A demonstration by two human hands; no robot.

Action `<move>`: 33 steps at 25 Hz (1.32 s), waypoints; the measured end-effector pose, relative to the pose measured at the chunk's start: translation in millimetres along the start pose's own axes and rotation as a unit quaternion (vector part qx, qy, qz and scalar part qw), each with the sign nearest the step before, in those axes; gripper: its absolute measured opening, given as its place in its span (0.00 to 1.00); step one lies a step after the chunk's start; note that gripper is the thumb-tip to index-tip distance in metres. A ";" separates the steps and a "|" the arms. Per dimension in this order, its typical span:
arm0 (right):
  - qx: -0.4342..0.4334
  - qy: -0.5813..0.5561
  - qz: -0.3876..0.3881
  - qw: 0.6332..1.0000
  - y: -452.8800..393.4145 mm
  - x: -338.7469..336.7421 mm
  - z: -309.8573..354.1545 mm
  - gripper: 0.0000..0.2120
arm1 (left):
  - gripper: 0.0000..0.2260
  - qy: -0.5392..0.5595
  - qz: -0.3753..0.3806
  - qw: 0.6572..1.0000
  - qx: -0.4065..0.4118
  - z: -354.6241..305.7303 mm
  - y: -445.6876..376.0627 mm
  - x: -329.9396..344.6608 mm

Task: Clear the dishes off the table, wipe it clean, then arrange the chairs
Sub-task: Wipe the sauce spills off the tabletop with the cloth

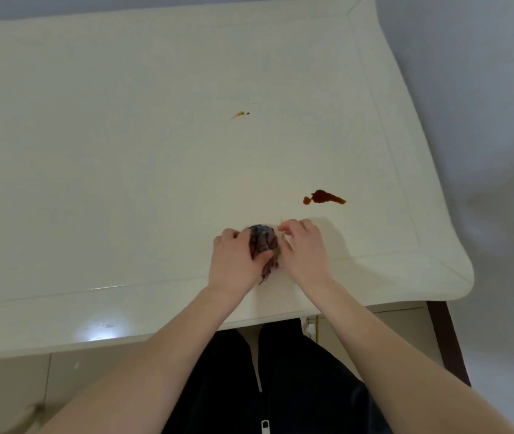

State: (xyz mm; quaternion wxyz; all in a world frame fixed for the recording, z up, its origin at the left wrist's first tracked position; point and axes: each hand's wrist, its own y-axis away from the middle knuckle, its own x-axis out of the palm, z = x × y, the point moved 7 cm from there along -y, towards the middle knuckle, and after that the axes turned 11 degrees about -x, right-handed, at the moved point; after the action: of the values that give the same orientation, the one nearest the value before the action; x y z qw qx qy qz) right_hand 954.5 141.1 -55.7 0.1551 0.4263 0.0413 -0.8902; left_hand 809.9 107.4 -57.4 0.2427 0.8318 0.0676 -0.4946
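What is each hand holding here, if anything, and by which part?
The left hand grips a bunched dark cloth around its left side, thumb across the front. The right hand touches the cloth's right edge; whether it has a grip cannot be told.

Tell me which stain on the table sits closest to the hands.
The dark brown spill, just beyond the right hand. The other stain is a faint yellowish smear far out toward the middle of the table.
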 end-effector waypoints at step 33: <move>0.010 0.165 0.051 0.985 -22.2 -82.1 -136.2 0.22 | 0.11 -0.113 0.006 0.984 0.139 -85.0 -27.7 20.8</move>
State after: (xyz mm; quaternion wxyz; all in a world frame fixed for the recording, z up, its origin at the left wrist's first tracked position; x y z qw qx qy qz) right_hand 1097.5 210.0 -79.9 0.1872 0.5705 0.0360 -0.7989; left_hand 877.8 168.9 -51.1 0.1339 0.7964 -0.0347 -0.5887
